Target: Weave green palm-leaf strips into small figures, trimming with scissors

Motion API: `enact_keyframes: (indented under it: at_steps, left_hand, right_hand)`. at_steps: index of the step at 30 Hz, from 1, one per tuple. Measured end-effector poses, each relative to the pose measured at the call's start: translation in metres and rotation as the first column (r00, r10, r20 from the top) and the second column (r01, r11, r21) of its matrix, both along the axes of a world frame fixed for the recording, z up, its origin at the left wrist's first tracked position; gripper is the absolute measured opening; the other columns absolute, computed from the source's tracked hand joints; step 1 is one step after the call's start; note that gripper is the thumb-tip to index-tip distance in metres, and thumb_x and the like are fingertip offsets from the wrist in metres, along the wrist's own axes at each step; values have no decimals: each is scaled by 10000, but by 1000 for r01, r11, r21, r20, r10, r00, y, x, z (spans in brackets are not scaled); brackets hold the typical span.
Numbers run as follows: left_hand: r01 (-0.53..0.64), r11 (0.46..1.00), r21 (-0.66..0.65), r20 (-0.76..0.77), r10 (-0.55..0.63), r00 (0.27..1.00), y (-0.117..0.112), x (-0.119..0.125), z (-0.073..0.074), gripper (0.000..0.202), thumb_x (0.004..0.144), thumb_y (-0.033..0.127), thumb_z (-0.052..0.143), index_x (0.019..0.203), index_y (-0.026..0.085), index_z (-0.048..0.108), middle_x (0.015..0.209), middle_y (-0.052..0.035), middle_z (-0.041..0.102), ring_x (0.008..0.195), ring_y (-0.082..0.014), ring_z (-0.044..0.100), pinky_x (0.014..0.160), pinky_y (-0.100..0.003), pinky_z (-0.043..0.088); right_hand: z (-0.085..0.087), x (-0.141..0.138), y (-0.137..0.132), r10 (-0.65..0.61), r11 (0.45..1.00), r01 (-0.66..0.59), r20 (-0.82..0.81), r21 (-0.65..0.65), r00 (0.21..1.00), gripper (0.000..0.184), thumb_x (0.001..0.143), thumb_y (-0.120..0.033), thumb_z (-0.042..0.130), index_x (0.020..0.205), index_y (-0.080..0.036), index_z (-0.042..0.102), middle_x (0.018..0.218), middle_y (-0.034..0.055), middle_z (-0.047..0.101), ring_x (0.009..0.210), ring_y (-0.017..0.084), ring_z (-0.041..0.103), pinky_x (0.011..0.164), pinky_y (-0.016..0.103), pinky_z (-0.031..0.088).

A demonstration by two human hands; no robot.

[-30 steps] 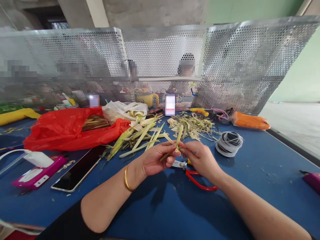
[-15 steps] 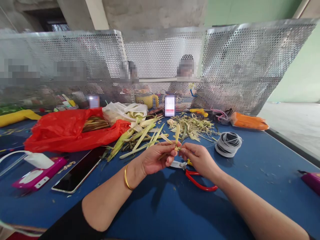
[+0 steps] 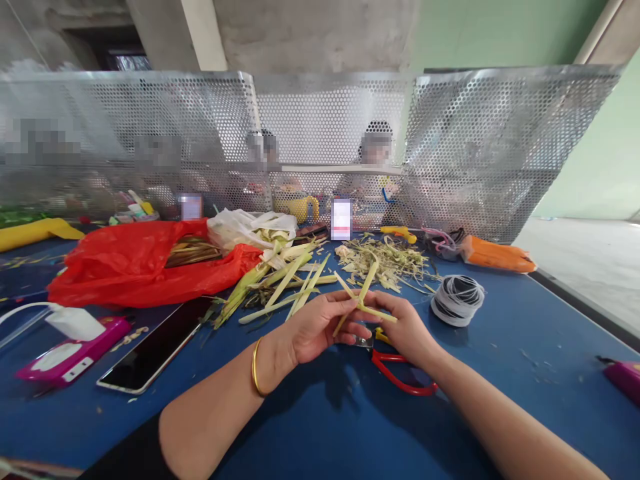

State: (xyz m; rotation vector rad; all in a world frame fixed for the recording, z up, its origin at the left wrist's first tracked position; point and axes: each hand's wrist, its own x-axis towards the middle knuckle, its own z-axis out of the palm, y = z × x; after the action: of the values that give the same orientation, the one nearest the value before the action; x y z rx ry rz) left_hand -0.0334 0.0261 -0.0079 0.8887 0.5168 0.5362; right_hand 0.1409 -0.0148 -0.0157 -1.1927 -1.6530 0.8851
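My left hand [image 3: 317, 325] and my right hand [image 3: 407, 327] meet above the blue table [image 3: 320, 427], both pinching crossed pale green leaf strips [image 3: 364, 297]. The strips stick out upward and sideways between my fingers. A gold bangle [image 3: 256, 368] circles my left wrist. Red-handled scissors [image 3: 400, 373] lie on the table just under my right hand. A heap of long green leaf strips [image 3: 280, 283] lies behind my left hand.
A red plastic bag [image 3: 135, 263] and a white bag [image 3: 250, 227] lie at the back left. Leaf trimmings [image 3: 387, 257] and a coil of string [image 3: 457, 299] sit at the right. A phone [image 3: 150, 347] and a pink case [image 3: 70, 347] lie at the left. Perforated metal screens [image 3: 475, 147] fence the table; people sit behind.
The strips between my fingers have been turned and now cross with ends spread sideways. Both hands sank slightly toward the table.
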Motion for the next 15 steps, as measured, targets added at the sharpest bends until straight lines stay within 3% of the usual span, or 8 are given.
enact_keyframes:
  at_steps: [3, 6, 12, 15]
  left_hand:
    - [-65, 996, 53, -67, 69, 995, -1, 2, 2, 275, 824, 241, 649, 1084, 150, 653, 908, -119, 741, 587, -113, 666, 500, -169, 455]
    - [-72, 988, 135, -172, 95, 980, -3, 2, 7, 287, 803, 279, 659, 1054, 139, 664, 830, -98, 738, 557, -107, 650, 484, -169, 431]
    - [37, 957, 289, -340, 66, 938, -9, 5, 3, 378, 788, 502, 624, 915, 145, 642, 656, -27, 685, 463, -87, 576, 413, -170, 323]
    - [68, 930, 362, -367, 75, 927, -11, 7, -1, 350, 819, 490, 574, 837, 143, 621, 547, 4, 624, 424, -72, 526, 427, -172, 320]
  right_hand:
    - [0, 2, 2, -65, 998, 65, -12, 9, 998, 198, 807, -274, 572, 930, -173, 689, 916, 42, 711, 897, 211, 619, 827, 324, 443]
    - [3, 5, 3, -160, 987, 161, -70, 11, 985, 242, 826, -377, 577, 857, -170, 698, 834, 39, 691, 824, 197, 597, 779, 313, 436]
    - [6, 2, -2, -123, 982, 77, -275, -172, 954, 291, 783, -456, 667, 822, -170, 697, 670, -4, 623, 620, 119, 509, 607, 242, 406]
    - [3, -5, -5, -159, 974, 95, -322, -205, 933, 292, 760, -441, 693, 684, -162, 659, 590, -11, 590, 558, 107, 500, 573, 238, 403]
